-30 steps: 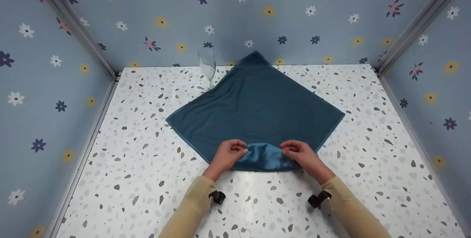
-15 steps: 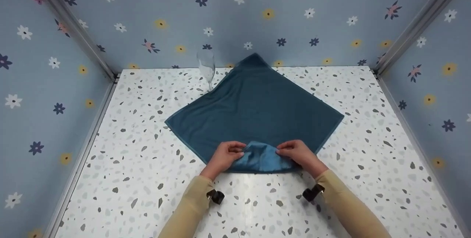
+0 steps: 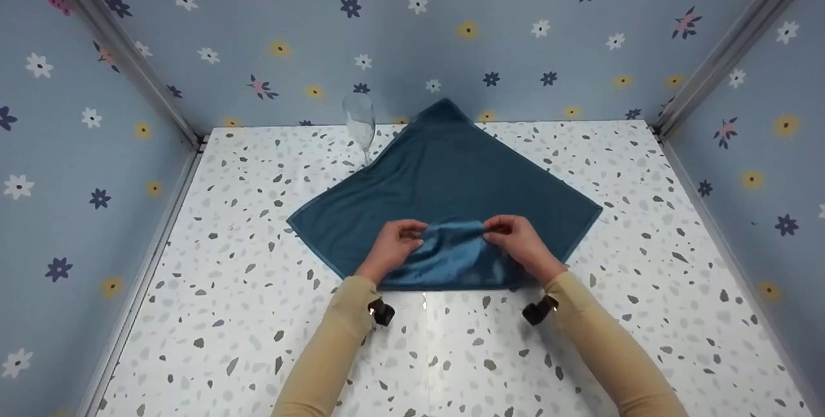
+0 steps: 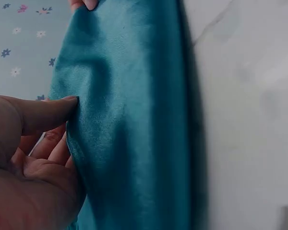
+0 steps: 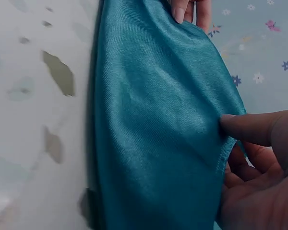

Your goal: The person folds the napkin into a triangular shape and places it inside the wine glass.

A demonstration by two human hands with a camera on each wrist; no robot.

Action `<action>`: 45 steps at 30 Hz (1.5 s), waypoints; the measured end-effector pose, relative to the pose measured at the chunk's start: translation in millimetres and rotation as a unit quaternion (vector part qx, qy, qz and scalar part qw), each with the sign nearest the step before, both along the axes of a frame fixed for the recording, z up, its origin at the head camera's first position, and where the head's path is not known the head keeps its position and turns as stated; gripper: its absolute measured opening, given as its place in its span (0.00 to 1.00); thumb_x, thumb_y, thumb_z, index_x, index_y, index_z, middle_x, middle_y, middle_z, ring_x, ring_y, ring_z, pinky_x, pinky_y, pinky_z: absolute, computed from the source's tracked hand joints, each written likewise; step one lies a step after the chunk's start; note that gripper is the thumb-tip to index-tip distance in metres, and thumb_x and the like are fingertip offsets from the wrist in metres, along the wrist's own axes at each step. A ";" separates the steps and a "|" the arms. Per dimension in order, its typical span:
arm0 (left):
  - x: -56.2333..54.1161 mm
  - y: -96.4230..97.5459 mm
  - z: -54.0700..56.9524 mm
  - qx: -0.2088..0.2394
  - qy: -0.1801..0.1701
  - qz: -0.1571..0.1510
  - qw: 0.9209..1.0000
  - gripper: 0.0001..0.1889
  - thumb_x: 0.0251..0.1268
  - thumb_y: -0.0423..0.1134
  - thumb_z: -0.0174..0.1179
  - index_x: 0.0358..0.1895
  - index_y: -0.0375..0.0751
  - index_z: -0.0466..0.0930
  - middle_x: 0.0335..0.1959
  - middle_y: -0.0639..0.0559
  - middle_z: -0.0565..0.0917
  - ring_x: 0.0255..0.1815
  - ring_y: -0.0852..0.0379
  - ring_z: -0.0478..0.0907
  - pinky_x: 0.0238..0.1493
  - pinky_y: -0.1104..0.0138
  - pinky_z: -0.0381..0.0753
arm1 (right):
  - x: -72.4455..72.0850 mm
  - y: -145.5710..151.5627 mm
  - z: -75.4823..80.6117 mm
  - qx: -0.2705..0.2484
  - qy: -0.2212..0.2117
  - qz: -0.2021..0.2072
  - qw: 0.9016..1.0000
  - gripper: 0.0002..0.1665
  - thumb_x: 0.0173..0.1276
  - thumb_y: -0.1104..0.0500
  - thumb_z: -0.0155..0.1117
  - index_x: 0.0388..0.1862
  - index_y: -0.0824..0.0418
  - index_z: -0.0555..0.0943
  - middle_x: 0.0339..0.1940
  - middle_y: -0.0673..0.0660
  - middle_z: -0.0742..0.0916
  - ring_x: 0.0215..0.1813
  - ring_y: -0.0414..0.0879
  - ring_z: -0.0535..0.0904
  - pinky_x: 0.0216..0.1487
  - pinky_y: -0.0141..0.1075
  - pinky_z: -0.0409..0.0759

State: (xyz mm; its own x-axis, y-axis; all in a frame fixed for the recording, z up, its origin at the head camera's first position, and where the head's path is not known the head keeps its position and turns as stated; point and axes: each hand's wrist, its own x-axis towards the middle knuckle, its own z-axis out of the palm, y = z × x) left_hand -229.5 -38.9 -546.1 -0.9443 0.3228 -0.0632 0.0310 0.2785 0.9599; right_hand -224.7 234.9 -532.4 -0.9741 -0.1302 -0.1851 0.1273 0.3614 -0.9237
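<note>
A dark teal cloth napkin lies spread like a diamond on the table, its near corner folded back over itself. The folded flap shows a shinier, satin side. My left hand pinches the flap's edge between thumb and fingers, and my right hand pinches the same edge a little to the right. In the left wrist view the thumb presses on the satin cloth with the fingers behind it. The right wrist view shows a like pinch on the cloth.
A clear stemmed glass stands upright at the back, close by the napkin's upper left edge. Blue flowered panels enclose the speckled white table at the back and both sides. The napkin's far corner reaches the back panel.
Both hands have moved away from the body, carrying the pinched edge farther over the napkin. The folded flap has grown larger, and the front fold sits slightly farther back.
</note>
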 end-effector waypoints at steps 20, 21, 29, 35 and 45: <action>-34.9 -3.4 -4.6 -0.059 -0.088 -0.036 0.994 0.21 0.62 0.21 0.55 0.58 0.37 0.76 0.49 0.44 0.79 0.47 0.51 0.76 0.46 0.59 0.77 | -36.2 7.5 -11.8 -0.003 -0.084 0.009 0.996 0.16 0.64 0.71 0.62 0.52 0.68 0.80 0.49 0.61 0.82 0.45 0.46 0.76 0.43 0.33 0.75; -34.4 -3.5 -4.5 -0.063 -0.087 -0.037 0.994 0.21 0.61 0.22 0.56 0.58 0.36 0.76 0.48 0.44 0.79 0.46 0.51 0.76 0.46 0.60 0.77 | -35.9 7.5 -11.0 -0.004 -0.091 0.008 0.996 0.16 0.64 0.71 0.63 0.52 0.67 0.80 0.49 0.61 0.82 0.45 0.46 0.76 0.43 0.33 0.76; -24.6 -5.8 -0.5 -0.089 -0.082 -0.047 0.991 0.20 0.61 0.23 0.58 0.57 0.34 0.76 0.47 0.43 0.80 0.47 0.51 0.76 0.47 0.61 0.77 | -28.8 7.1 -9.2 -0.025 -0.111 0.025 0.993 0.18 0.62 0.72 0.64 0.52 0.69 0.79 0.45 0.61 0.84 0.43 0.45 0.78 0.44 0.33 0.77; -9.4 -14.3 -0.3 -0.086 -0.085 -0.069 0.990 0.21 0.61 0.23 0.57 0.59 0.33 0.75 0.48 0.43 0.80 0.47 0.50 0.76 0.46 0.60 0.78 | -14.8 4.9 -9.9 -0.057 -0.120 0.052 0.990 0.18 0.61 0.74 0.63 0.52 0.73 0.78 0.41 0.61 0.83 0.39 0.43 0.78 0.40 0.32 0.77; 8.7 -20.2 -3.3 -0.053 -0.092 -0.072 0.992 0.19 0.61 0.21 0.57 0.57 0.31 0.76 0.47 0.41 0.79 0.46 0.50 0.76 0.45 0.61 0.78 | 4.4 4.0 -11.2 -0.059 -0.135 0.058 0.987 0.19 0.60 0.73 0.64 0.51 0.73 0.78 0.41 0.62 0.84 0.39 0.45 0.79 0.39 0.32 0.78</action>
State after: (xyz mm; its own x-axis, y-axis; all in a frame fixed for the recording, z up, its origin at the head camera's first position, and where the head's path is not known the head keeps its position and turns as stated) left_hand -220.7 -59.2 -549.4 -0.8588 0.4353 -0.2701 -0.0949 0.3831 0.9188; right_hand -220.4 238.9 -543.6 -0.8686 -0.2734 -0.4133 0.3392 0.2800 -0.8981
